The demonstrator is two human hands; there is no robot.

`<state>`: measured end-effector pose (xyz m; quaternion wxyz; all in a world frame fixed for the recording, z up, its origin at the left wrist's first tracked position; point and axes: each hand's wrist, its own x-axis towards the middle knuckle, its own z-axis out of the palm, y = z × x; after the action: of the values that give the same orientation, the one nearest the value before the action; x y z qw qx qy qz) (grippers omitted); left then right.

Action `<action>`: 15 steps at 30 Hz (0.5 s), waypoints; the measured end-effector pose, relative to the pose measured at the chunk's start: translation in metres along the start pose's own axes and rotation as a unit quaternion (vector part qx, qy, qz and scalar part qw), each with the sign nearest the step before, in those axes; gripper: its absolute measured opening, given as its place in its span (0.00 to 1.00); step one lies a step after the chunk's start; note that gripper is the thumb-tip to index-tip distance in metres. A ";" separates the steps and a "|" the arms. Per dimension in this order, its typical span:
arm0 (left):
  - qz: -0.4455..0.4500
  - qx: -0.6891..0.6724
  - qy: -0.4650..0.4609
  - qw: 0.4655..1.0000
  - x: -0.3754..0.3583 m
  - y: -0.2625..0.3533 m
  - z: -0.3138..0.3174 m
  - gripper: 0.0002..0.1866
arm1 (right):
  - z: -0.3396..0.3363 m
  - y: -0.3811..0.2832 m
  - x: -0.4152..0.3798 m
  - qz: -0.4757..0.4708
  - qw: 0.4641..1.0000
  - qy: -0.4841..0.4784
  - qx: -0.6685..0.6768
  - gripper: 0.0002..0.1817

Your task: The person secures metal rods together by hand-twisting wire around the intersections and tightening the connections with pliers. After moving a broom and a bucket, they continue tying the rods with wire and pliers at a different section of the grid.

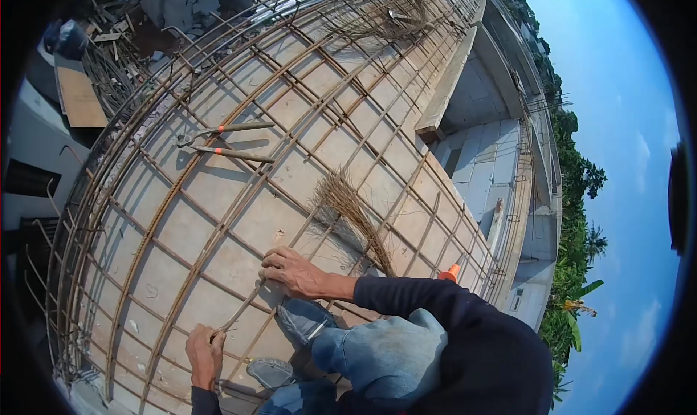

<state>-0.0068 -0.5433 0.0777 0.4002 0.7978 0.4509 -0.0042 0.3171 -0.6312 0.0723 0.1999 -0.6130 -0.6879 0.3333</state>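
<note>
My right hand (pixel 294 272) is closed, its fingers curled over one end of a thin steel rod (pixel 243 306) just above the rebar mesh. Lower down, my left hand (pixel 205 353) pinches near the rod's other end, and a small wire-like tip pokes out by its fingers. Rusty rebar mesh (pixel 196 270) spreads around both hands over pale boards. Beyond my right hand lies a bundle of tie wire (pixel 356 215), fanned out at one end. Long-handled cutters (pixel 229 140) with orange marks rest on the bars, jaws to the left. My shoes (pixel 301 320) stand among the bars.
A second wire bundle (pixel 392 23) lies at the far end of the mesh. Bent bar ends line the left edge, with rubble and grey blocks (pixel 181 5) below. On the right, the deck edge drops to block walls (pixel 486 153). An orange object (pixel 450 273) sits beside my arm.
</note>
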 end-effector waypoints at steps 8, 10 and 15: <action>0.022 -0.017 0.004 1.000 -0.027 0.006 0.024 0.09 | -0.053 0.007 -0.126 0.280 0.826 0.450 -0.194 0.36; 0.015 -0.011 0.019 1.000 -0.028 0.013 0.020 0.09 | -0.039 0.028 -0.158 0.325 0.815 0.420 -0.232 0.39; 0.035 0.025 0.044 0.998 -0.028 0.007 0.022 0.11 | -0.038 0.046 -0.185 0.404 0.844 0.258 -0.239 0.40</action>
<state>-0.0101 -0.5797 0.0774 0.3594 0.8224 0.4396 0.0335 0.4072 -0.8026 0.0909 0.0644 -0.9295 -0.3611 0.0395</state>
